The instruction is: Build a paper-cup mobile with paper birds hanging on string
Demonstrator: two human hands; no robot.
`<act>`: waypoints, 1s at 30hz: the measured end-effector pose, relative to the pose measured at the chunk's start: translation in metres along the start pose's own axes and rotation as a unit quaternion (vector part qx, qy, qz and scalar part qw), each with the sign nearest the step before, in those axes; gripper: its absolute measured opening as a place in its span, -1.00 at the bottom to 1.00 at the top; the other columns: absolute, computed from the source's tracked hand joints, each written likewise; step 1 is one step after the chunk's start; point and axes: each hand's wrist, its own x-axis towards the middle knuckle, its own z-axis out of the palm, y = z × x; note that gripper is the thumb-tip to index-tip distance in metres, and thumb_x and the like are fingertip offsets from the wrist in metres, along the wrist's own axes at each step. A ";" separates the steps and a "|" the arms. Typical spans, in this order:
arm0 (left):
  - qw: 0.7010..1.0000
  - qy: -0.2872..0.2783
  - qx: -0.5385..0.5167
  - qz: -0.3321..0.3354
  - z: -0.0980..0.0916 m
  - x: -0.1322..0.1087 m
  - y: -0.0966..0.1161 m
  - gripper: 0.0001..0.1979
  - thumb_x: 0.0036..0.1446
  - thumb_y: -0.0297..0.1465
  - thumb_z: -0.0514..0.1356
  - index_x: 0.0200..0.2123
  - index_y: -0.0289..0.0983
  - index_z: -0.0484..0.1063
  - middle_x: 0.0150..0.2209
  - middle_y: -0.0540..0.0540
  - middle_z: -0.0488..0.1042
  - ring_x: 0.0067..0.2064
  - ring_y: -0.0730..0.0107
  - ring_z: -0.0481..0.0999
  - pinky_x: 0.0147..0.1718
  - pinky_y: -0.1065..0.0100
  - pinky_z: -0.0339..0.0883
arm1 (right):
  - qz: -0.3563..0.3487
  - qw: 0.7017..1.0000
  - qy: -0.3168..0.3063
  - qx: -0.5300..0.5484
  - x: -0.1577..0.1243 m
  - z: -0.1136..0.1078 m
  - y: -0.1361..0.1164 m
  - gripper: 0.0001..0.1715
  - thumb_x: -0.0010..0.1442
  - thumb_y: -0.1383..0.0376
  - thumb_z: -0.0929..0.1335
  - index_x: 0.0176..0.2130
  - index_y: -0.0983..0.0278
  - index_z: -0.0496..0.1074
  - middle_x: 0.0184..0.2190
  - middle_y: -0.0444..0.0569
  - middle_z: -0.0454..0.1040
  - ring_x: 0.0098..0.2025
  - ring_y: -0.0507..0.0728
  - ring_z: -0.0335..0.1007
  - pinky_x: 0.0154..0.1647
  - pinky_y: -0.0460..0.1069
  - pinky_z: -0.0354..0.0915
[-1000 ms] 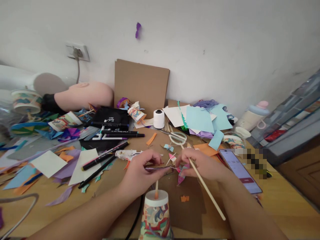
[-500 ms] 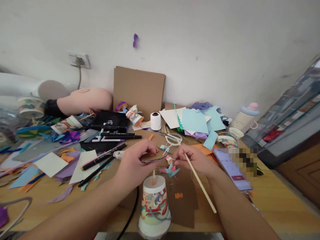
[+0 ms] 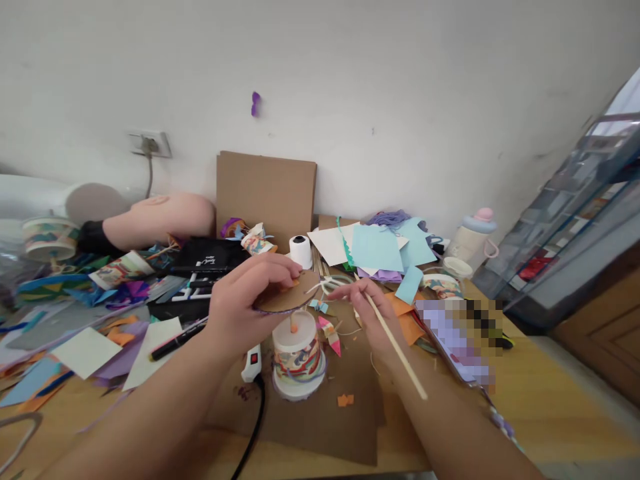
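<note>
My left hand (image 3: 250, 300) is closed on the edge of a round cardboard disc (image 3: 287, 295), which it holds tilted. Below the disc an upside-down patterned paper cup (image 3: 299, 360) stands on the brown cardboard, with a wooden stick (image 3: 293, 323) rising from its base toward the disc. My right hand (image 3: 373, 310) grips a long thin wooden stick (image 3: 400, 350) that slants down across the wrist. Its fingertips are near the disc's right edge, in front of white-handled scissors (image 3: 340, 285). A pink and cream folded paper piece (image 3: 330, 335) is just below that edge, beside thin thread.
A white device with a red switch (image 3: 253, 363) and black cord lies left of the cup. Markers (image 3: 175, 340) and paper scraps (image 3: 87, 352) cover the left side. Behind are a thread spool (image 3: 300, 252) and blue paper (image 3: 377, 247). A phone (image 3: 453, 340) lies at right.
The disc has tipped so its flat face shows, and my left hand has moved left. My right hand has opened a gap from the paper piece. The camera view has shifted, revealing the white device.
</note>
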 end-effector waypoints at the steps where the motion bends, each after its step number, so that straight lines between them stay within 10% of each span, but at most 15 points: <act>1: 1.000 0.001 0.000 0.012 0.000 0.000 -0.001 -0.80 0.05 -0.53 0.34 -0.36 -0.22 0.36 -0.29 -0.08 0.52 -0.23 0.29 0.59 -0.28 0.30 0.48 | -0.002 1.000 0.018 -0.007 0.000 0.000 0.001 -0.70 0.29 0.04 0.33 -0.37 0.16 0.36 -0.23 -0.05 0.62 -0.13 0.15 0.49 -0.02 0.10 0.35; 10: 0.992 -0.060 0.021 0.111 0.000 -0.002 -0.002 -0.83 0.11 -0.56 0.28 -0.32 -0.25 0.34 -0.29 -0.17 0.54 -0.22 0.28 0.60 -0.25 0.31 0.52 | -0.097 0.993 0.004 -0.061 0.004 0.005 -0.025 -0.63 0.21 0.09 0.43 0.00 0.10 0.48 0.03 0.01 0.54 0.09 0.22 0.42 0.11 0.16 0.30; 17: 0.994 -0.039 0.024 0.096 0.006 -0.011 -0.005 -0.82 0.09 -0.56 0.30 -0.32 -0.26 0.35 -0.28 -0.16 0.53 -0.22 0.30 0.58 -0.25 0.32 0.51 | -0.148 0.964 -0.141 -0.170 0.021 0.007 -0.044 -0.65 0.10 0.11 0.50 -0.09 0.05 0.51 0.07 -0.08 0.56 0.31 0.22 0.22 0.42 0.31 -0.37; 30: 0.996 -0.024 -0.001 0.082 0.002 -0.015 -0.003 -0.84 0.11 -0.50 0.31 -0.29 -0.26 0.37 -0.26 -0.17 0.53 -0.21 0.27 0.59 -0.23 0.28 0.53 | -0.203 0.948 -0.132 -0.207 0.019 0.023 -0.055 -0.91 0.20 0.38 0.44 -0.31 0.18 0.57 -0.17 -0.05 0.67 0.05 0.17 0.52 0.42 0.23 -0.26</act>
